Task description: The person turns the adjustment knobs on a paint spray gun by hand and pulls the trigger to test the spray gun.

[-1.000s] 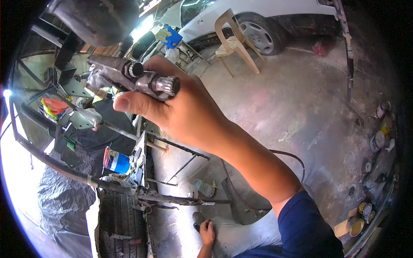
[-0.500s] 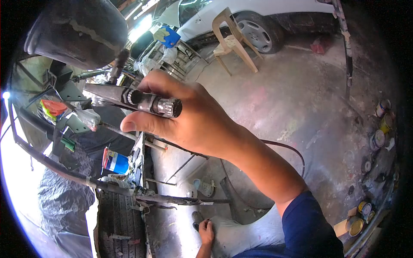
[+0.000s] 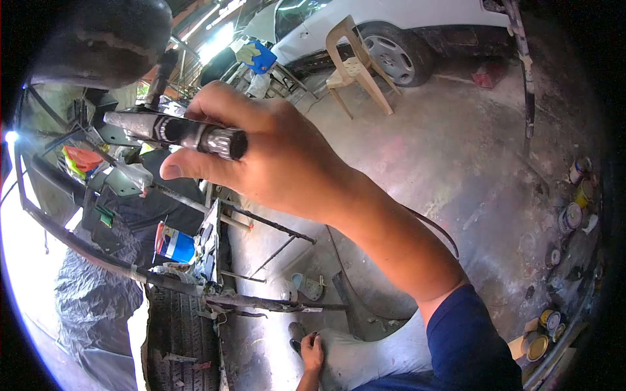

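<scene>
My right hand (image 3: 280,156) is closed around a dark metal spray gun (image 3: 176,130), its thumb reaching along the near side. A ribbed knob at the gun's rear end lies against the hand. Above the gun, a large dark cup (image 3: 101,45) is joined to it by a short neck. Beyond the gun, at the left, are a metal frame and dark flat brackets (image 3: 120,181). Low in the view, my left hand (image 3: 313,354) rests on my grey trouser leg (image 3: 372,352), its fingers lying over the cloth; I see nothing held in it.
A metal bar (image 3: 261,301) crosses the lower left above a tire (image 3: 182,339). A blue and white can (image 3: 175,244) stands near it. A beige chair (image 3: 355,65) is before a white car (image 3: 404,14). Paint cans (image 3: 570,216) line the right side; a hose (image 3: 433,225) lies behind my forearm.
Over the last half second, my right hand and the spray gun have moved left and slightly up. The cup has shifted left and up with them. My left hand stays on the leg.
</scene>
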Available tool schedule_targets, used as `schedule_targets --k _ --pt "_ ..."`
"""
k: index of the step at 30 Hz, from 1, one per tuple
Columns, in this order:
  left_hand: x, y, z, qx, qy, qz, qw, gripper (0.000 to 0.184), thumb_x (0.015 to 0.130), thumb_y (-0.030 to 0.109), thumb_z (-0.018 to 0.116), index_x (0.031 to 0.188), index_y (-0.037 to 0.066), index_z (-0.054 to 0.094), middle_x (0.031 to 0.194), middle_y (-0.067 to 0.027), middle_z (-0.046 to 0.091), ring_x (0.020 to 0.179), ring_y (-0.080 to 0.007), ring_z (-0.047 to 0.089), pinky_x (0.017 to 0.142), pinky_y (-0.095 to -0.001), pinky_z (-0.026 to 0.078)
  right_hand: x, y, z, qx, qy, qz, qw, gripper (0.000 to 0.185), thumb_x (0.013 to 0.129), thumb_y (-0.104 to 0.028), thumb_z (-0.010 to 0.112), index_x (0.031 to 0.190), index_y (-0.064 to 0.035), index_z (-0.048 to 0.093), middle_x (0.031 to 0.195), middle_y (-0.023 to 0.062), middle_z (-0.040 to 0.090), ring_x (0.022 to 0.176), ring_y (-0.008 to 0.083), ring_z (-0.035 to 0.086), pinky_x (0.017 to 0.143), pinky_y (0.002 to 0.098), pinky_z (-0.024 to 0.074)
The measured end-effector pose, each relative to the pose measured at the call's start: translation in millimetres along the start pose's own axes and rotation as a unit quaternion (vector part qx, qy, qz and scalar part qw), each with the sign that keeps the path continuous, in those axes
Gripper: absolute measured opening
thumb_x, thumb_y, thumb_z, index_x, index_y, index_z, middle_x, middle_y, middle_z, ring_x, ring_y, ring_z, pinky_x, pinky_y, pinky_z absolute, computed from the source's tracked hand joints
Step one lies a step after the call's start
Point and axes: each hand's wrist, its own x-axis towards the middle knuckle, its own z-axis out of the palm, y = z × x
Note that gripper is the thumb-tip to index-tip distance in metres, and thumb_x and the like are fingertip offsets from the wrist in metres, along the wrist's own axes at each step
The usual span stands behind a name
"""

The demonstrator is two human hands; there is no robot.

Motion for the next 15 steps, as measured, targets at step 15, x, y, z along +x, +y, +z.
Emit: schedule_targets --k 15 --pt "17 -7 18 0.162 -0.026 0.12 0.979 0.043 0.09 0.031 0.072 0.124 0.005 0.066 0.122 -0.0166 0.063 0.12 -0.037 0.054 0.105 -0.0459 0.044 -4 -46 2 0.088 -0.022 0.141 0.986 0.04 0.088 -0.03 0.085 0.111 -0.0049 0.063 0.082 -0.0034 0.06 0.067 0.0055 0.054 0.06 0.0231 0.0444"
